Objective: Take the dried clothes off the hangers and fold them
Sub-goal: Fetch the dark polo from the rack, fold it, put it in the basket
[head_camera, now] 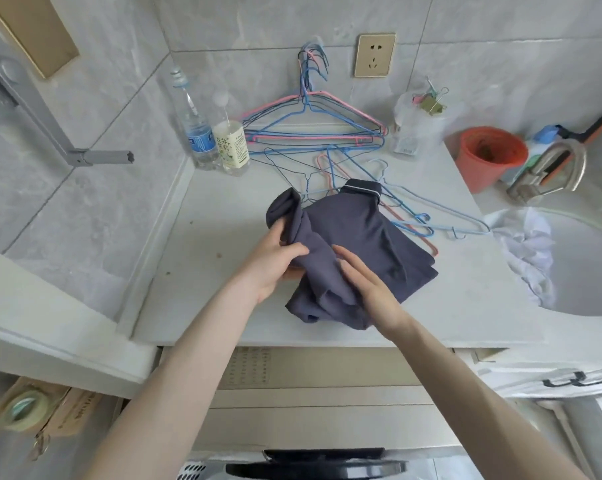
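1. Folding a shirt (372,230) on a pale surface (216,278), a person works with both hands on the cloth. The shirt is off its hanger, with the collar (361,187) at the far end and the hem at the near edge.
2. The shirt's long axis runs away from the person, leaning a little right at the collar end.
3. The left hand (275,265) grips the bunched left side of the shirt, thumb over the cloth and fingers curled round it. A gathered sleeve stands up just beyond that hand.
4. The right hand (365,282) lies flat on the near middle of the shirt, fingers straight, pointing toward the left hand and pressing the cloth down.
5. The hands are near each other, the left at the shirt's edge and the right further in. Most of the shirt lies to the right of both and beyond them.
6. The next fold probably goes left to right across the long axis, with the left hand carrying its bunch over the line the right hand pins.
7. Loose hangers (419,223) lie on the surface against the shirt's far right side and could snag it.
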